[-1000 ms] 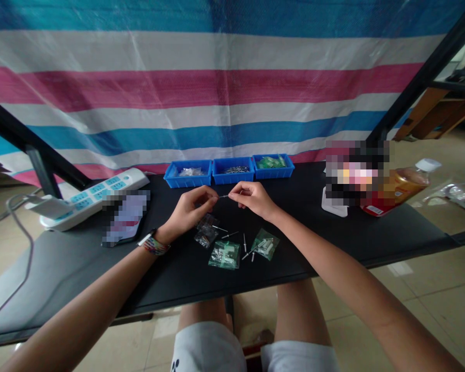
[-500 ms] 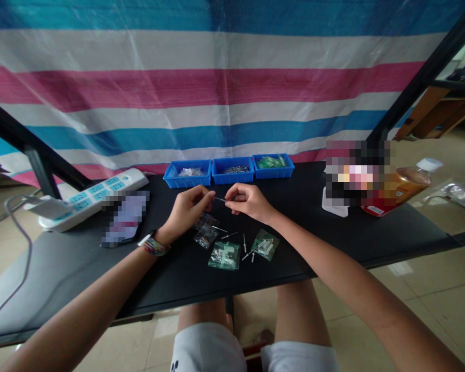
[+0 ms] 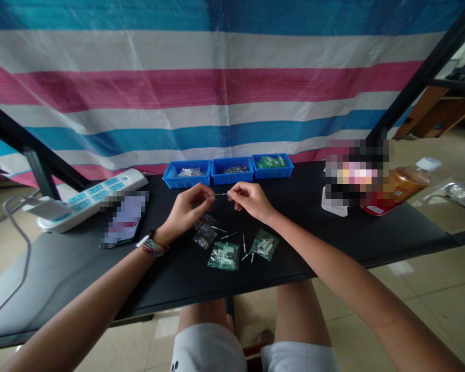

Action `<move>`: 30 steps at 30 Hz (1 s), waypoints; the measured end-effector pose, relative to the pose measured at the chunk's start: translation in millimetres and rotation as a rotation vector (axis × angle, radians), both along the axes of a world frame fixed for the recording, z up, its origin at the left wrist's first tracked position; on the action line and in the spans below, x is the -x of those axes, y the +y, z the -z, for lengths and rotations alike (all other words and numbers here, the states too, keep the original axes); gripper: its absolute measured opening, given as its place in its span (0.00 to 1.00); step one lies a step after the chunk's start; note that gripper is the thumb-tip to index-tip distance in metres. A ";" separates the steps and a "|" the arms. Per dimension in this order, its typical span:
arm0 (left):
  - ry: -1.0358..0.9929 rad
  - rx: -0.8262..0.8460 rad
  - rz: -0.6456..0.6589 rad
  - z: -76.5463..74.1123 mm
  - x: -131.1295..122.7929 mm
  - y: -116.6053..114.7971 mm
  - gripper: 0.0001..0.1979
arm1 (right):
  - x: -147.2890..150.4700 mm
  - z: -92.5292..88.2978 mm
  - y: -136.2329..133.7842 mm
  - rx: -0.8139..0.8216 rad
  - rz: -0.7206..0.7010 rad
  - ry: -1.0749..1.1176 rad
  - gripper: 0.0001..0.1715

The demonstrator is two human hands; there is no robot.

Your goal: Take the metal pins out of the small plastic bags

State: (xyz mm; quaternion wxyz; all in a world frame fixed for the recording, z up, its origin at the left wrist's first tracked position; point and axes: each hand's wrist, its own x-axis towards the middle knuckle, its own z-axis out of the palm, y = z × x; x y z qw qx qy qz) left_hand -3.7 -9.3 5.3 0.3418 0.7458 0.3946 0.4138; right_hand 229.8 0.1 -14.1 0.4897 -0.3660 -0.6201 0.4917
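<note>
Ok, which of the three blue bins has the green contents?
The right-hand bin, at the row's end: it alone shows green contents; the middle bin holds thin metal pieces, the left-hand bin pale, translucent contents.

A single view looks out from the person's head, centred above the near edge of the counter [image 3: 302, 201]. It faces forward and tilts down, so the legs [image 3: 302, 312] show at the near side and the striped sheet [image 3: 225, 88] fills the far side. The arms [image 3: 333, 274] run in from near left and near right, bringing the hands [image 3: 186, 209] around mid-view, fairly close to the camera. The field is wide, reaching the power strip [image 3: 95, 194] at left, the bottle [image 3: 411, 181] at right and floor [image 3: 430, 289] on both sides.
</note>
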 end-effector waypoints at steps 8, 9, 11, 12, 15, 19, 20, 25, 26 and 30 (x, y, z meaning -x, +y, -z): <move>0.089 -0.075 -0.016 2.9 1.2 3.4 0.21 | 3.9 0.7 -1.7 0.049 -0.054 0.099 0.17; 0.088 -0.075 -0.022 3.9 1.0 4.0 0.22 | 4.4 1.1 -1.5 0.054 -0.054 0.118 0.17; 0.078 -0.066 -0.021 5.9 1.0 5.3 0.23 | 4.8 2.2 -0.9 0.052 -0.044 0.133 0.16; 0.070 -0.060 -0.019 6.8 1.1 6.0 0.23 | 4.8 2.7 -0.6 0.048 -0.037 0.130 0.16; 0.053 -0.049 -0.015 8.1 1.4 7.2 0.23 | 4.2 3.4 0.1 0.043 -0.021 0.116 0.15; 0.032 -0.037 -0.014 7.4 0.8 6.7 0.24 | 4.6 3.5 -0.2 0.032 -0.018 0.114 0.13; 0.031 -0.033 -0.012 7.3 0.5 6.4 0.24 | 5.0 3.5 -0.4 0.028 -0.016 0.116 0.13; 0.049 -0.014 0.005 9.8 1.8 7.1 0.26 | 5.3 2.7 -0.4 -0.007 0.008 0.120 0.12; 0.041 -0.004 0.009 10.9 2.8 7.8 0.26 | 4.7 2.1 0.4 -0.018 0.020 0.124 0.12; -0.008 0.024 0.016 13.3 5.9 10.3 0.26 | -1.9 -1.2 10.8 -0.091 0.178 0.155 0.13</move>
